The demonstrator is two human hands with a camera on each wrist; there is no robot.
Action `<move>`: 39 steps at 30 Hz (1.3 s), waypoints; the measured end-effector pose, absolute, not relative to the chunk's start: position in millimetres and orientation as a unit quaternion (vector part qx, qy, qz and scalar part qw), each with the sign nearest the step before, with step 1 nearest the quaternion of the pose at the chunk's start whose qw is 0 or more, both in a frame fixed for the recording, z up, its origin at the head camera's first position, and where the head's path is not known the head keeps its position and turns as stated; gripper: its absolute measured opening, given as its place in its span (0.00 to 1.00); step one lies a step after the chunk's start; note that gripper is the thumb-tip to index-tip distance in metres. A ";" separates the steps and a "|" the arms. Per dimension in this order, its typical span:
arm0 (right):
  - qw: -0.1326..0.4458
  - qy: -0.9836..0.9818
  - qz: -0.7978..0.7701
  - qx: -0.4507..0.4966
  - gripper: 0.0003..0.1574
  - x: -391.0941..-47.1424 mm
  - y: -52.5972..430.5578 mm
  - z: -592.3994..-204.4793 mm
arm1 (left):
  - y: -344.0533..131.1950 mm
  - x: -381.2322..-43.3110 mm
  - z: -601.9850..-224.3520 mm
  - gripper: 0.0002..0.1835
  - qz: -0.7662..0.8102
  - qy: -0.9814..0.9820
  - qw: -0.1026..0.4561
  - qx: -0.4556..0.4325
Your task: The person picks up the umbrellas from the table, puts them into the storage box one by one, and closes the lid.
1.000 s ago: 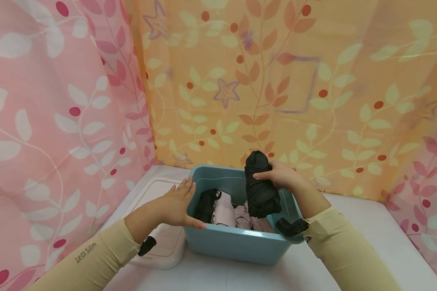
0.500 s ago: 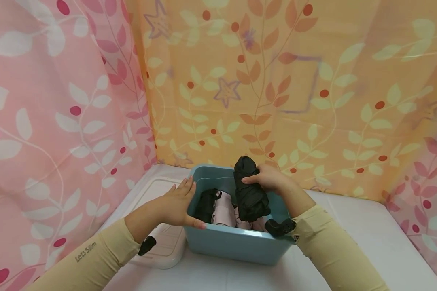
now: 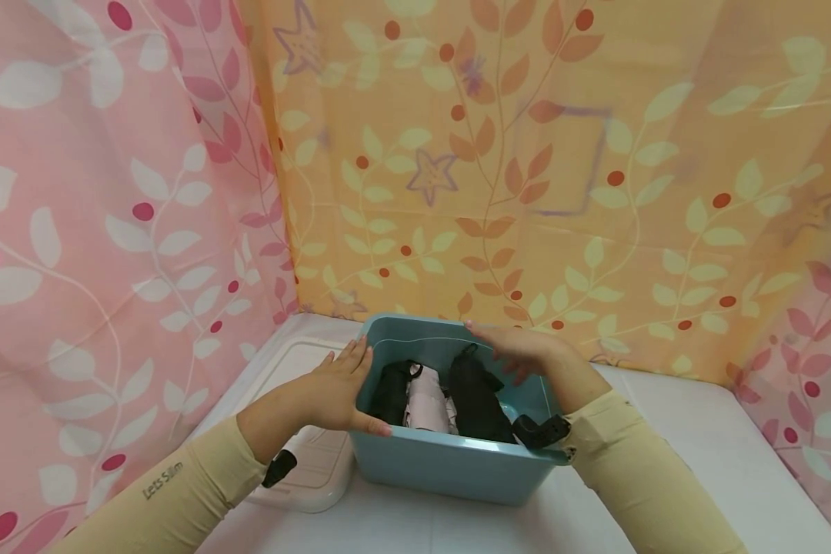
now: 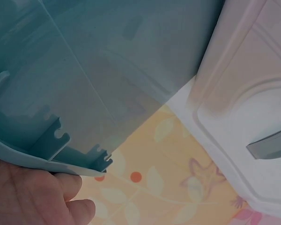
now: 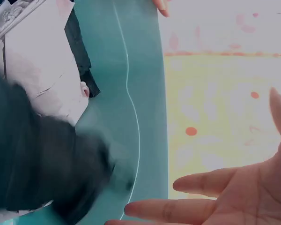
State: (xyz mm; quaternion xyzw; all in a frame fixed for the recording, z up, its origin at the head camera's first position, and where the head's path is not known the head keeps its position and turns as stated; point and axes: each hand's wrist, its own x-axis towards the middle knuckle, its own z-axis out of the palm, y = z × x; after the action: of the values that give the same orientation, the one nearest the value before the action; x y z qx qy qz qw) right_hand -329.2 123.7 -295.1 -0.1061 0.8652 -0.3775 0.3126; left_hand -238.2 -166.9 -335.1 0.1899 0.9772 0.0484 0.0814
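A black folded umbrella lies in the right part of the blue plastic bin, slanting from back to front. In the right wrist view the black umbrella is blurred. Above the bin's right side, my right hand holds nothing and has its fingers spread. My left hand rests on the bin's left rim, fingers fairly straight and thumb over the front edge. Between the hands, a pale pink folded umbrella lies beside another black umbrella. More pink fabric is mostly hidden by the right-hand black umbrella.
A white lid lies left of the bin, partly under my left forearm. The white table extends to the right. A patterned orange curtain hangs behind, with a pink one at the left.
My right hand carried the black umbrella left and down into the bin, then let it go and lifted slightly to the right. The left hand stayed on the rim.
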 end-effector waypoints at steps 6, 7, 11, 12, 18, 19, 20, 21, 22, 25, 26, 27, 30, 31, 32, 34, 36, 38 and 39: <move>0.310 0.846 -0.420 -0.110 0.60 -327.0 129.7 -294.1 | -166.1 -238.5 -336.4 0.70 0.053 0.977 0.081 0.190; 0.312 0.843 -0.424 -0.112 0.61 -326.8 130.6 -293.9 | -166.0 -238.5 -336.5 0.70 0.054 0.977 0.081 0.190; 0.318 0.832 -0.438 -0.123 0.60 -325.6 135.2 -292.6 | -165.7 -238.0 -336.6 0.70 0.053 0.977 0.082 0.189; 0.318 0.829 -0.443 -0.125 0.60 -324.7 136.6 -291.5 | -165.7 -238.2 -336.9 0.70 0.052 0.977 0.082 0.190; 0.292 0.827 -0.456 -0.155 0.55 -316.8 149.3 -275.8 | -165.4 -240.1 -338.6 0.70 0.050 0.977 0.083 0.191; 0.283 0.828 -0.457 -0.160 0.55 -315.7 151.6 -272.6 | -165.4 -240.1 -338.7 0.70 0.049 0.977 0.083 0.191; 0.274 0.828 -0.459 -0.166 0.55 -314.6 154.0 -269.6 | -165.4 -240.1 -338.7 0.70 0.050 0.977 0.083 0.190; 0.265 0.828 -0.463 -0.172 0.54 -313.7 156.6 -266.7 | -165.4 -239.9 -338.6 0.70 0.049 0.977 0.083 0.190; 0.256 0.828 -0.468 -0.176 0.53 -312.6 159.0 -264.2 | -165.3 -239.7 -338.4 0.70 0.050 0.977 0.083 0.190; 0.229 0.833 -0.461 -0.203 0.49 -308.8 167.7 -259.6 | -165.0 -238.8 -337.6 0.70 0.052 0.977 0.080 0.190; 0.222 0.836 -0.454 -0.213 0.48 -307.4 171.1 -259.2 | -165.0 -238.5 -337.4 0.70 0.053 0.977 0.079 0.191; 0.215 0.841 -0.443 -0.223 0.46 -305.8 174.6 -259.5 | -165.0 -238.3 -337.1 0.70 0.054 0.977 0.079 0.191; 0.186 0.878 -0.374 -0.236 0.45 -299.1 185.3 -262.8 | -165.1 -237.9 -336.6 0.70 0.053 0.977 0.077 0.191; 0.177 0.889 -0.349 -0.237 0.45 -296.6 188.8 -264.8 | -165.2 -237.8 -336.4 0.70 0.054 0.977 0.077 0.190; 0.166 0.901 -0.323 -0.238 0.45 -294.0 192.2 -267.2 | -165.3 -237.7 -336.2 0.70 0.054 0.977 0.077 0.190; 0.140 0.922 -0.271 -0.240 0.46 -289.1 198.6 -272.8 | -165.4 -237.5 -335.7 0.70 0.055 0.977 0.078 0.190; 0.118 0.930 -0.247 -0.244 0.47 -284.8 204.3 -279.6 | -165.6 -237.1 -335.2 0.70 0.056 0.977 0.078 0.190; 0.104 0.930 -0.245 -0.253 0.48 -280.5 209.4 -286.9 | -165.8 -237.1 -335.0 0.70 0.057 0.977 0.078 0.190; 0.096 0.929 -0.249 -0.257 0.48 -278.5 211.6 -290.8 | -165.9 -237.3 -334.9 0.70 0.057 0.977 0.078 0.190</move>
State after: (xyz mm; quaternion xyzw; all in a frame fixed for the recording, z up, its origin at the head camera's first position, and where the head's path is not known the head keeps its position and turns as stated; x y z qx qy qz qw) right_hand -278.5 211.6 -290.8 -0.2574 0.9288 -0.2487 0.0959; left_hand -237.3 -165.9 -334.9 0.1904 0.9770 0.0573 0.0776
